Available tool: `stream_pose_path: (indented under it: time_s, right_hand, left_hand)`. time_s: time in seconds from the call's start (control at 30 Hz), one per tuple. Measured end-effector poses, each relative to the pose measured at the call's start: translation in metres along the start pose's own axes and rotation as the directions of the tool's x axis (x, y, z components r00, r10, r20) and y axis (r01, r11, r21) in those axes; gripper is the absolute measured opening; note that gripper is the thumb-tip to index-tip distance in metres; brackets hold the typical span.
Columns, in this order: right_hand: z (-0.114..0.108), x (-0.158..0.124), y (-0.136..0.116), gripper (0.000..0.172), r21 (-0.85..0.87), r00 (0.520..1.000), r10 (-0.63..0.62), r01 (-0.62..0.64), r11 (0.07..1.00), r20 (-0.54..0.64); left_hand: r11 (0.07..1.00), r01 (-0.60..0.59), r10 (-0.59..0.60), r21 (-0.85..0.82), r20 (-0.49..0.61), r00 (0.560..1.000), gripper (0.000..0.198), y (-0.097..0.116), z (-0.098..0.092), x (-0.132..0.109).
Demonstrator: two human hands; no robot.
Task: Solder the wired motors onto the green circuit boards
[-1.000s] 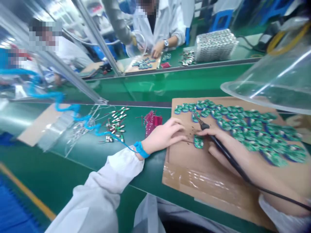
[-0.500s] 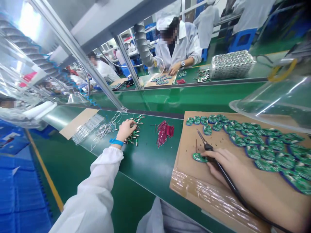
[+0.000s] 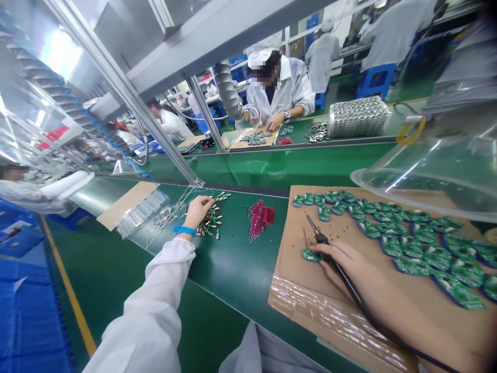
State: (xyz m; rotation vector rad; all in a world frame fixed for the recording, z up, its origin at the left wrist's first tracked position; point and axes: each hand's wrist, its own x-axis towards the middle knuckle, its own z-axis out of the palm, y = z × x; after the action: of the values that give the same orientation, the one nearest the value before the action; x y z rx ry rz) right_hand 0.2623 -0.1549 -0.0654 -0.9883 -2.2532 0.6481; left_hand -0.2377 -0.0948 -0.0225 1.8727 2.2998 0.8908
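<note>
One green board (image 3: 311, 255) sits on brown cardboard (image 3: 289, 290), a thin red wire (image 3: 305, 237) sticking up. The right hand (image 3: 351, 261) touches its edge and grips a soldering iron (image 3: 321, 238). The left hand (image 3: 197, 211) has gone from the cardboard to a pile of small parts (image 3: 212, 227), leaving the board to the right hand. Its arm is stretched, fingers bent; I can't tell if they pinch anything.
</note>
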Motion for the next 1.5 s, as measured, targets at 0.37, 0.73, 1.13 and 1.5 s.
stream_pose_path:
  time_s: [0.37,0.73,1.13,1.5]
  right_hand:
    - [-0.006,0.005,-0.006,0.029,-0.001,0.995,-0.058,0.058,0.998,-0.083]
    - [-0.045,-0.026,-0.008,0.018,0.138,0.915,0.297,-0.268,0.953,-0.274]
    - [-0.047,-0.028,-0.019,0.013,0.570,0.808,0.480,-0.228,0.790,-0.342]
    - [-0.026,-0.013,-0.023,0.008,0.221,0.968,0.112,-0.061,0.973,-0.226]
  left_hand:
    - [0.812,-0.082,0.044,-0.578,-0.078,0.996,0.042,0.108,0.010,-0.009]
    - [0.743,-0.053,0.504,-0.667,0.505,0.701,0.015,0.236,0.085,-0.095]
    - [0.755,-0.207,0.545,-0.623,0.419,0.727,0.009,0.239,0.092,-0.111]
    - [0.717,-0.236,0.618,-0.656,0.441,0.651,0.002,0.254,0.080,-0.142]
